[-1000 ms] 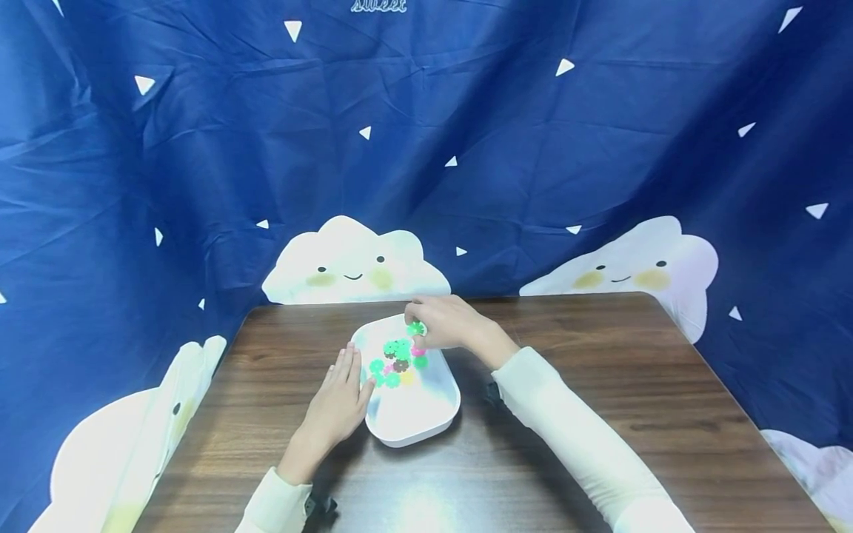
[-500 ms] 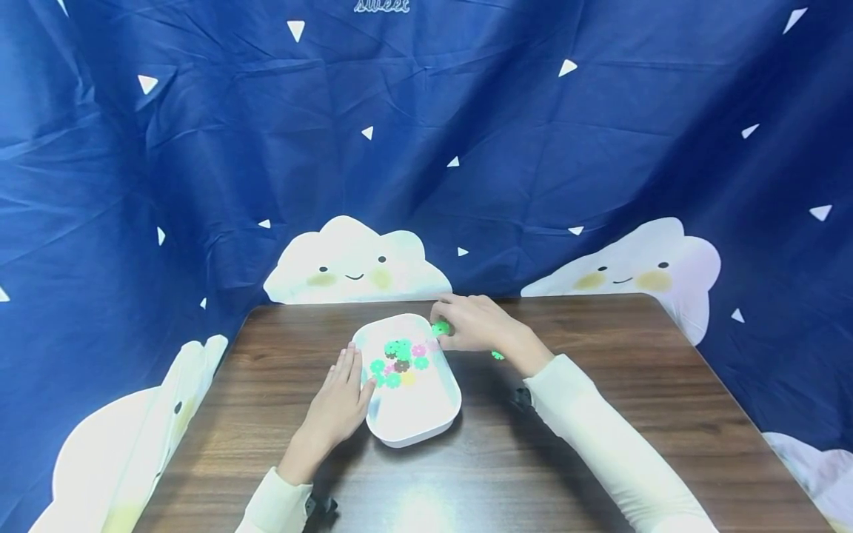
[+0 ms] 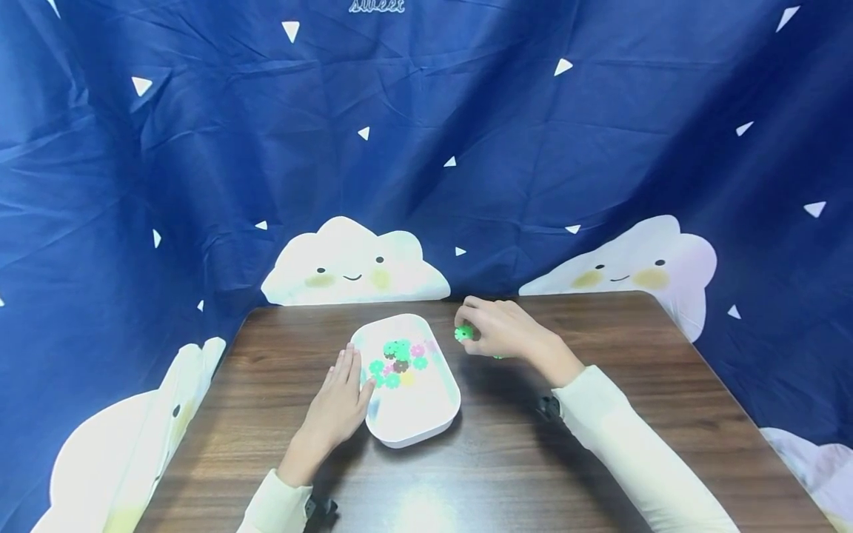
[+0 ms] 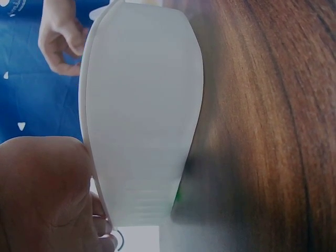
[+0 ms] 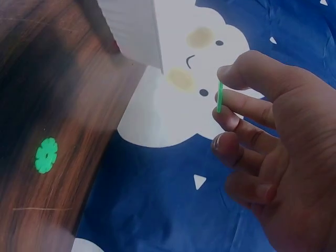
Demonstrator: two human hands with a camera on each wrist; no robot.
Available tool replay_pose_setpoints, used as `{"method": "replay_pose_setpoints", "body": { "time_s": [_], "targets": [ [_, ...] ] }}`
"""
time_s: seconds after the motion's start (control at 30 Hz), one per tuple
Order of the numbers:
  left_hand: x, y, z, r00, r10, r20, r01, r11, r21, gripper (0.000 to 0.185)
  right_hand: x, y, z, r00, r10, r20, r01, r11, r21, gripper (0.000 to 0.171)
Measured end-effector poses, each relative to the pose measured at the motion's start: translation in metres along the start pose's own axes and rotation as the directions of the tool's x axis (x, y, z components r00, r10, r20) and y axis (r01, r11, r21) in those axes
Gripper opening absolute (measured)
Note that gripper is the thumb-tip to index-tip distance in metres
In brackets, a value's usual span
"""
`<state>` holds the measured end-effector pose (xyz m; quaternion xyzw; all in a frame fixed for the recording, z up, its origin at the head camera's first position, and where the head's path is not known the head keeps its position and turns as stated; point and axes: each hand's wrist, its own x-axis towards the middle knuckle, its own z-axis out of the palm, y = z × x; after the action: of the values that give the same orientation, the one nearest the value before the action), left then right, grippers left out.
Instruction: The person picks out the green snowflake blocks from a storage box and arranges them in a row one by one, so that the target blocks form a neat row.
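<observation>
In the head view my right hand point(image 3: 503, 329) is above the table, just right of a white tray point(image 3: 416, 418). Its thumb and fingers pinch a green flower-shaped plastic disc point(image 5: 220, 97), seen edge-on in the right wrist view. A second green notched disc point(image 5: 46, 156) lies on the table beneath that hand. My left hand point(image 3: 336, 400) rests on the tray's left rim, its fingers straight in the head view. Several green, pink, brown and yellow discs point(image 3: 400, 366) lie inside the tray. The left wrist view shows mostly the tray's outer wall point(image 4: 142, 105).
The brown wooden table point(image 3: 600, 414) spreads around the tray on every side. Behind it hangs a blue cloth point(image 3: 400, 148) printed with white clouds and triangles.
My right hand has lifted the green disc out of the tray and carried it right, past the rim. The other green disc on the table came into sight. My left hand stays put.
</observation>
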<state>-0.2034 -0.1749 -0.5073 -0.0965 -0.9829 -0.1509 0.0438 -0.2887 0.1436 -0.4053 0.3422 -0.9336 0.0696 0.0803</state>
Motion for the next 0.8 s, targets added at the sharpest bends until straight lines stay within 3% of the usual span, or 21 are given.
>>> {"method": "replay_pose_setpoints", "body": {
  "time_s": [0.8],
  "targets": [
    [0.0,-0.003,0.002,1.0,0.01,-0.019,-0.01,1.0,-0.015,0.069,-0.051,0.037,-0.001,0.99,0.123,-0.067,-0.12,0.991,0.053,0.026]
  ]
}}
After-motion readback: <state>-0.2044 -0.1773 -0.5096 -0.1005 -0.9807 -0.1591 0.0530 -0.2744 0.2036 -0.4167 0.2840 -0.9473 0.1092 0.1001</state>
